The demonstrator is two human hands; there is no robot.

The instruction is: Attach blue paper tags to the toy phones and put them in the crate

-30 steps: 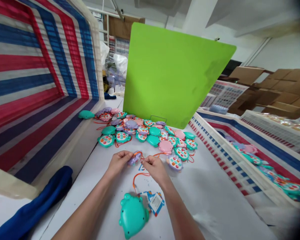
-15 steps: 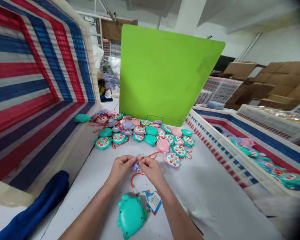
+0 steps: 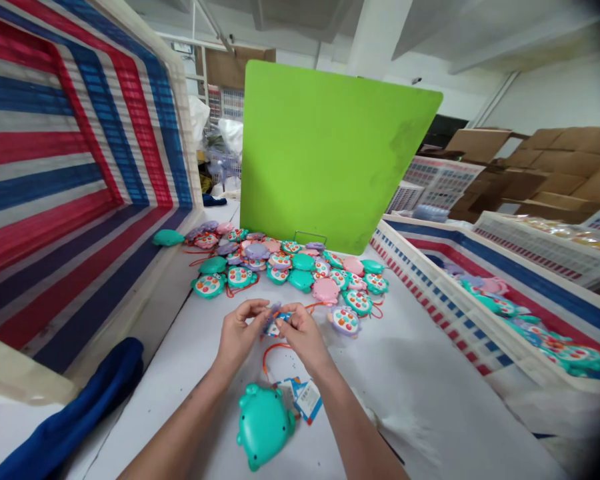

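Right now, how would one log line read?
left hand: holding purple toy | right hand: at blue-white tag | nearby: teal toy on white table

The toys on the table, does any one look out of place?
Maybe one: a green toy lies at the edge of the left striped crate, looking like a stray beside the heap of toys.

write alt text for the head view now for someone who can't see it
A person's left hand and right hand hold a small purple item above a white table. A teal animal-shaped toy with tags lies nearest the camera; beyond the hands, many colourful toys spread before a green board.
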